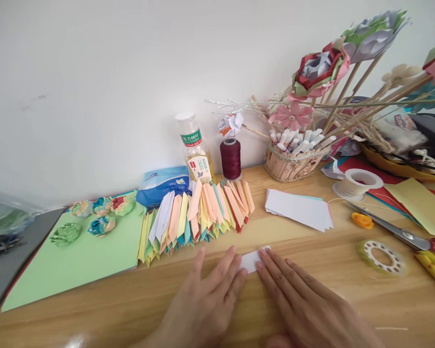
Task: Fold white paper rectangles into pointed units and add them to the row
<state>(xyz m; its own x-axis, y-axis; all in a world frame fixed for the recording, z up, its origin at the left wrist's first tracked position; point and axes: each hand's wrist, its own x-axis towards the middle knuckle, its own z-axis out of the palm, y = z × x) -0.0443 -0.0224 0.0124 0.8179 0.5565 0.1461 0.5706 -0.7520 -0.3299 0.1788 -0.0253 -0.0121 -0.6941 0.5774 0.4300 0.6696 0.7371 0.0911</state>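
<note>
A small white piece of paper (250,261) lies on the wooden table, partly covered by my fingers. My left hand (206,295) rests on its left end with the fingers stretched out. From the other side my right hand (300,295) lies flat, its fingertips on the paper's right end. Just beyond my left hand stands a row of folded paper strips (181,217) in many colours. A stack of white paper slips (299,209) lies beyond my right hand, with coloured edges showing underneath.
On the left, green paper sheets (94,261) carry several small paper flowers (101,224). A bottle (194,145) and a dark red thread spool (231,159) stand by the wall. Right are a basket (293,164) of markers, a white spool (357,183), scissors (406,235) and a tape roll (382,257).
</note>
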